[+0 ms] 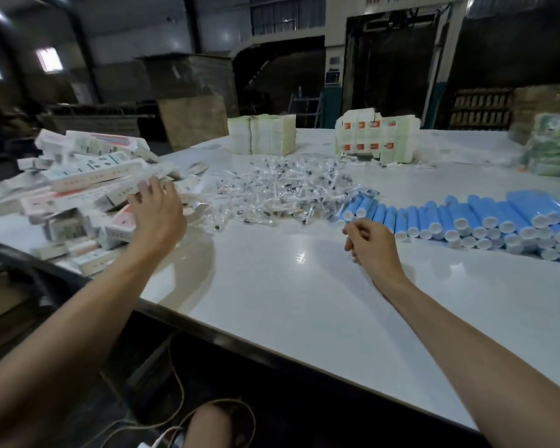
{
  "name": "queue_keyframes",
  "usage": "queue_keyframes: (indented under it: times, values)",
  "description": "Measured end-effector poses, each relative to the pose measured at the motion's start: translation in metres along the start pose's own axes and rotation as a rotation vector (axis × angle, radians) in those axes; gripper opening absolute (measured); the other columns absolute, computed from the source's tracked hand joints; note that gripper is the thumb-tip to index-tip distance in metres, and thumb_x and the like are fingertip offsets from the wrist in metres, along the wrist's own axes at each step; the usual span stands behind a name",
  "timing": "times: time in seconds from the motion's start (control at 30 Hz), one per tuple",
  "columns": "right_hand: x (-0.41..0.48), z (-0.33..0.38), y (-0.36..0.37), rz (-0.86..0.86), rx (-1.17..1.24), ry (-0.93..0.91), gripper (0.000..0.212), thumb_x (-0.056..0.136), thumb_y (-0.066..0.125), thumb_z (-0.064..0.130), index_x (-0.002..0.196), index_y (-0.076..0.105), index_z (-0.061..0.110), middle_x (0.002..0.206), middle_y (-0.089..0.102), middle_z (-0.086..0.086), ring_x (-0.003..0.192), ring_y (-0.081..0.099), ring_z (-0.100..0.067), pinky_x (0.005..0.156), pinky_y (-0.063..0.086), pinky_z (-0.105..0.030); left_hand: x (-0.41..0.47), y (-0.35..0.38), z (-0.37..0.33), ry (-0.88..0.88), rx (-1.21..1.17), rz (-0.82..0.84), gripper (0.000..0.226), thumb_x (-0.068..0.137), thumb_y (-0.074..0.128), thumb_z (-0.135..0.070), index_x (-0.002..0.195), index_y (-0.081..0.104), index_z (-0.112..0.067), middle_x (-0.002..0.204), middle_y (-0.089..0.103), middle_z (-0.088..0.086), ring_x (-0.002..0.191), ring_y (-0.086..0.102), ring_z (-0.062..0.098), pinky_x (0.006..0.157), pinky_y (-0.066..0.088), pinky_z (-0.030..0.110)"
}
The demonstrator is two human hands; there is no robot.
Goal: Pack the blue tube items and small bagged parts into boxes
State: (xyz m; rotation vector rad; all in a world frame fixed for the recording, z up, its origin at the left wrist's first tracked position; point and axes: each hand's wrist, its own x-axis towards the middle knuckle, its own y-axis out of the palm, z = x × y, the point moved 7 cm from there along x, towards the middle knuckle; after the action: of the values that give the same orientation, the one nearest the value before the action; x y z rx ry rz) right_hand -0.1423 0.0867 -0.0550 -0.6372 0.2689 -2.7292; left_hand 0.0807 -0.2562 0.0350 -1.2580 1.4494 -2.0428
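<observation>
Left hand (156, 215) stretched out over the messy pile of white printed cardboard boxes (88, 189) at the left end of the glossy white table (304, 302). Fingers spread wide and fairly straight, tips right at the edge of one long box, gripping nothing. Hard to say if actually touching or just above.

Right hand (369, 244) hanging just over the tabletop, right beside the near end of the row of blue tubes with white caps (466, 218). Fingers curled in, thumb tip close to the forefinger. Can't tell if anything tiny is pinched in there; nothing clearly showing.

Blue tubes lying on their sides, stacked a couple deep, running along the right side of the table with caps facing this way. Heap of small clear bagged parts (282, 189) spread out mid-table, between the box pile and the tubes, touching the tubes' left end.

Further back: a block of pale green flat carton blanks (262, 134) standing on the table, and beside it, apart, a second pale stack with red squares (375, 137). Green wrapped bundle (553, 150) at the far right edge. Pretty blurry on the left, so no reading the box print.
</observation>
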Motion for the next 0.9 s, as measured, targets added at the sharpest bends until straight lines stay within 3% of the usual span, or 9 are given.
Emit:
queue_keyframes:
  times: [0.07, 0.2, 0.33, 0.43, 0.57, 0.63, 0.73, 0.83, 0.9]
  values:
    - [0.0, 0.001, 0.001, 0.007, -0.01, -0.008, 0.024, 0.105, 0.057, 0.029, 0.086, 0.071, 0.023, 0.068, 0.069, 0.004, 0.059, 0.059, -0.005, 0.063, 0.054, -0.035, 0.003, -0.003, 0.017, -0.034, 0.063, -0.056, 0.064, 0.099, 0.072, -0.033, 0.147, 0.044, 0.0, 0.146, 0.041, 0.023, 0.136, 0.039, 0.042, 0.11, 0.037, 0.053]
    - [-0.002, 0.005, 0.001, 0.016, -0.029, -0.022, 0.024, 0.104, 0.057, 0.03, 0.085, 0.071, 0.024, 0.068, 0.07, 0.004, 0.059, 0.06, -0.006, 0.065, 0.056, -0.038, 0.003, 0.003, 0.024, -0.006, 0.218, -0.005, 0.085, 0.093, 0.07, -0.066, 0.15, 0.048, -0.007, 0.15, 0.04, 0.017, 0.138, 0.039, 0.038, 0.109, 0.039, 0.047]
    - [-0.006, 0.01, 0.0, 0.03, -0.041, -0.039, 0.023, 0.104, 0.058, 0.03, 0.086, 0.069, 0.024, 0.069, 0.07, 0.003, 0.058, 0.059, -0.005, 0.067, 0.056, -0.041, -0.003, 0.006, 0.014, 0.036, 0.284, -0.004, 0.052, 0.096, 0.073, -0.037, 0.141, 0.063, -0.011, 0.145, 0.044, 0.017, 0.132, 0.044, 0.038, 0.104, 0.043, 0.046]
    - [-0.01, 0.014, -0.001, 0.04, -0.059, -0.047, 0.022, 0.104, 0.058, 0.027, 0.086, 0.069, 0.021, 0.069, 0.07, 0.002, 0.058, 0.059, -0.004, 0.071, 0.057, -0.043, -0.006, 0.004, 0.011, 0.039, 0.291, -0.007, 0.041, 0.094, 0.069, -0.014, 0.133, 0.067, -0.005, 0.139, 0.051, 0.025, 0.125, 0.05, 0.044, 0.103, 0.045, 0.049]
    - [-0.013, 0.019, 0.001, 0.065, -0.072, -0.057, 0.02, 0.102, 0.059, 0.023, 0.086, 0.07, 0.019, 0.07, 0.07, -0.001, 0.058, 0.059, -0.004, 0.073, 0.058, -0.047, -0.007, -0.002, 0.013, 0.005, 0.265, 0.071, 0.037, 0.098, 0.066, -0.012, 0.133, 0.064, -0.001, 0.137, 0.058, 0.03, 0.131, 0.049, 0.052, 0.11, 0.043, 0.066]
    - [-0.014, 0.019, 0.002, 0.073, -0.075, -0.06, 0.019, 0.102, 0.059, 0.023, 0.086, 0.069, 0.019, 0.07, 0.07, -0.001, 0.059, 0.06, -0.004, 0.073, 0.058, -0.049, -0.006, -0.007, 0.013, 0.026, 0.212, 0.121, 0.031, 0.101, 0.059, -0.005, 0.132, 0.06, 0.0, 0.133, 0.059, 0.031, 0.127, 0.052, 0.054, 0.105, 0.045, 0.073]
    - [-0.014, 0.019, 0.004, 0.091, -0.09, -0.062, 0.02, 0.102, 0.059, 0.024, 0.086, 0.069, 0.021, 0.071, 0.069, 0.001, 0.063, 0.063, -0.005, 0.073, 0.058, -0.049, -0.001, -0.018, 0.015, 0.055, 0.069, 0.126, 0.028, 0.1, 0.05, 0.01, 0.126, 0.058, 0.003, 0.119, 0.063, 0.031, 0.116, 0.058, 0.052, 0.096, 0.053, 0.065]
    - [-0.014, 0.019, 0.006, 0.105, -0.1, -0.062, 0.019, 0.102, 0.059, 0.025, 0.087, 0.069, 0.021, 0.072, 0.07, 0.003, 0.066, 0.065, -0.005, 0.074, 0.059, -0.048, -0.001, -0.035, 0.0, 0.11, -0.118, 0.101, 0.019, 0.101, 0.054, 0.003, 0.12, 0.056, 0.005, 0.115, 0.065, 0.031, 0.105, 0.062, 0.049, 0.084, 0.052, 0.051]
    - [-0.015, 0.019, 0.006, 0.102, -0.105, -0.058, 0.019, 0.102, 0.059, 0.025, 0.087, 0.07, 0.019, 0.072, 0.07, 0.003, 0.065, 0.065, -0.005, 0.074, 0.058, -0.048, -0.003, -0.043, -0.022, 0.171, -0.258, 0.133, 0.026, 0.103, 0.059, -0.004, 0.127, 0.058, 0.006, 0.122, 0.066, 0.032, 0.109, 0.064, 0.047, 0.083, 0.049, 0.046]
